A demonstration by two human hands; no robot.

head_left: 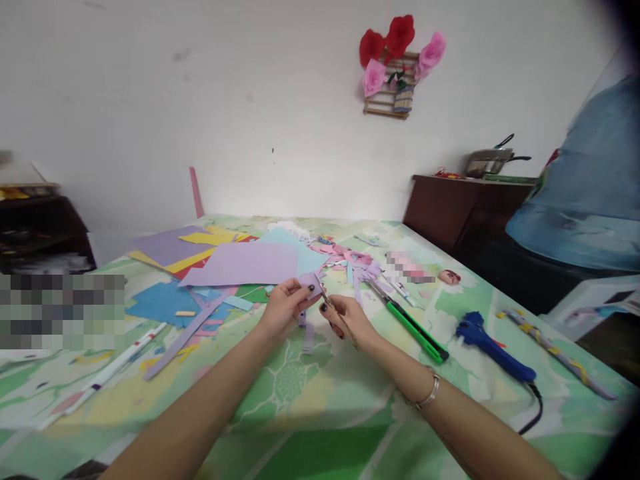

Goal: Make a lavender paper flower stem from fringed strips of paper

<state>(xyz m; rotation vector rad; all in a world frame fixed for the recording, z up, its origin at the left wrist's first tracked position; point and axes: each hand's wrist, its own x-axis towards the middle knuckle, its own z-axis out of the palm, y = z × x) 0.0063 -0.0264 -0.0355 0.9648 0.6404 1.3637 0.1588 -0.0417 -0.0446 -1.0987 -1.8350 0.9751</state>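
Note:
My left hand [286, 305] pinches a small piece of purple paper [309, 280] between thumb and fingers. In my right hand [346, 319] is a pair of scissors [324, 291], the fingers closed round its handles and the blades at the paper's right edge. Below my left hand, a fringed purple paper strip [308, 339] lies on the tablecloth. Just beyond it rests a large lilac paper sheet [245, 262]. To the right of my right hand lies a green utility knife [415, 327].
A blue glue gun [495, 347] with a cord and a wrapped stick [553, 350] lie at the right. Coloured paper scraps [350, 255] pile up at the back. On the left are blue paper [155, 303], a long purple strip [183, 339] and a white stick [110, 370].

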